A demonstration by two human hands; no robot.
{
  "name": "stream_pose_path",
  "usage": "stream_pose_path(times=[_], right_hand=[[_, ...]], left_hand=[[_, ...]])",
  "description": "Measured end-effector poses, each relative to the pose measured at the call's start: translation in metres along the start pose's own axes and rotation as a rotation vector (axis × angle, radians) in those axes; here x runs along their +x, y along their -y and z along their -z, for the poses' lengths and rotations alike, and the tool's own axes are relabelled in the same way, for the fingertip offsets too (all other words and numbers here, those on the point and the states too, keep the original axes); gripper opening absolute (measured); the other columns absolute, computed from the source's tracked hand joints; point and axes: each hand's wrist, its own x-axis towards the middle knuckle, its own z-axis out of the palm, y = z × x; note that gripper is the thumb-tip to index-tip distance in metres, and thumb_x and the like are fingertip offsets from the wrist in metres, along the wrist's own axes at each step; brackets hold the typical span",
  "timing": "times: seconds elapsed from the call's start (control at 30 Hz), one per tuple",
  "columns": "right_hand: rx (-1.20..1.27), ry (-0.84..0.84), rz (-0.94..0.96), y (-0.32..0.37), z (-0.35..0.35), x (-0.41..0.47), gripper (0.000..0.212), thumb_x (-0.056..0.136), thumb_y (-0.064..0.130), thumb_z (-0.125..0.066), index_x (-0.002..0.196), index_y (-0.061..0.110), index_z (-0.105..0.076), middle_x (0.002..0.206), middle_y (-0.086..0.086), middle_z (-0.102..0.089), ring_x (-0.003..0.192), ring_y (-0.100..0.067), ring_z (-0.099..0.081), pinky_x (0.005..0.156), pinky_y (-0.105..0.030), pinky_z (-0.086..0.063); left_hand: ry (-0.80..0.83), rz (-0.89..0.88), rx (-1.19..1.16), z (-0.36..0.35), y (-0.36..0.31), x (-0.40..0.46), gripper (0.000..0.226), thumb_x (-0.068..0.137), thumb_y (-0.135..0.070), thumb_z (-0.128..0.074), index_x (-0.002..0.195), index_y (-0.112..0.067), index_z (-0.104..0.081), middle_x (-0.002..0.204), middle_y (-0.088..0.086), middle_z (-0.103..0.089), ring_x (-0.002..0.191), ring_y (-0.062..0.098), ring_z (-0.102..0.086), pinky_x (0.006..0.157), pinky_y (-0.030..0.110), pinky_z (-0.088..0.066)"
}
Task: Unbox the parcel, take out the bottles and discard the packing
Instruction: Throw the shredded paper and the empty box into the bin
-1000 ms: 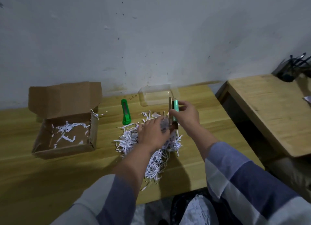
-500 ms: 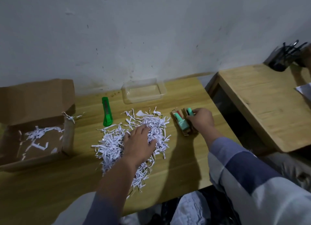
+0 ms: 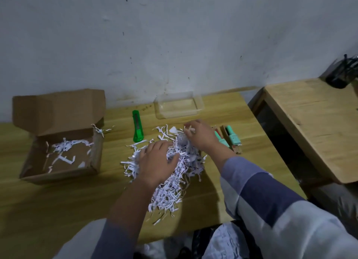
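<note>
Step in hand, by the look of it: gathering the packing to bin it.

Heap of white shredded-paper strips [image 3: 174, 173] in the middle of the light wooden bench [image 3: 58, 204], spread from mid-bench toward the front edge. Left hand [image 3: 157, 162] flat on top of heap, fingers spread and fairly straight, pressing, not gripping. Right hand [image 3: 199, 137] at heap's far right side, fingers curled, pinching a few strips. Hands close together, not touching.

Two mint-green small bottles in a brown card sleeve [image 3: 228, 139] already out, lying on the bench just right of the right hand, toward the right edge; partly hidden by that hand. Long axis runs diagonally, far-left to near-right. Right hand the nearer one.

Open brown cardboard box [image 3: 58, 142] near the left edge, well apart from the heap, a few strips left inside. Green plastic utility knife [image 3: 138, 127] beyond the heap, left of the clear plastic tray [image 3: 178, 105] at the back edge by the wall.

Key relation: heap sits directly between the hands; black bag with white paper in it [image 3: 219, 241] below the front edge, just nearside of the heap. Next move likely a two-hand scoop pulled toward the front edge and down. Risk: loose strips spilling, sleeve getting dragged along.
</note>
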Motion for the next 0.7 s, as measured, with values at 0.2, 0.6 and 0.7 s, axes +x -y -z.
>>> stream_pose_path(times=[0.2,0.6,0.7], right_hand=[[-0.019,0.220,0.041,0.005,-0.030,-0.012,0.055,0.094,0.055,-0.029,0.134,0.024,-0.050,0.144,-0.013,-0.045,0.135,-0.033,-0.036,0.110,-0.048,-0.032],[-0.110,0.263,0.284,0.009,-0.048,-0.110,0.088,0.073,0.077,-0.048,0.146,0.049,-0.006,0.161,0.001,0.001,0.148,-0.025,0.004,0.117,-0.053,-0.003],[-0.122,0.149,0.326,0.010,-0.068,-0.121,0.076,0.077,0.073,-0.038,0.145,0.046,-0.017,0.159,-0.006,-0.016,0.146,-0.027,-0.009,0.115,-0.049,-0.012]], left_hand=[[0.129,0.121,-0.028,0.003,0.043,-0.030,0.084,0.071,-0.088,-0.023,0.141,-0.043,-0.030,0.158,-0.010,-0.020,0.147,0.018,-0.010,0.116,0.054,-0.004],[0.180,-0.081,0.117,-0.015,0.081,-0.087,0.126,0.045,-0.102,-0.029,0.147,-0.043,0.012,0.159,-0.012,0.017,0.146,0.023,0.021,0.116,0.058,0.004],[0.033,-0.052,-0.018,-0.025,0.081,-0.089,0.114,0.057,-0.097,-0.030,0.151,-0.035,-0.012,0.160,-0.005,-0.012,0.148,0.023,-0.008,0.118,0.053,-0.007]])
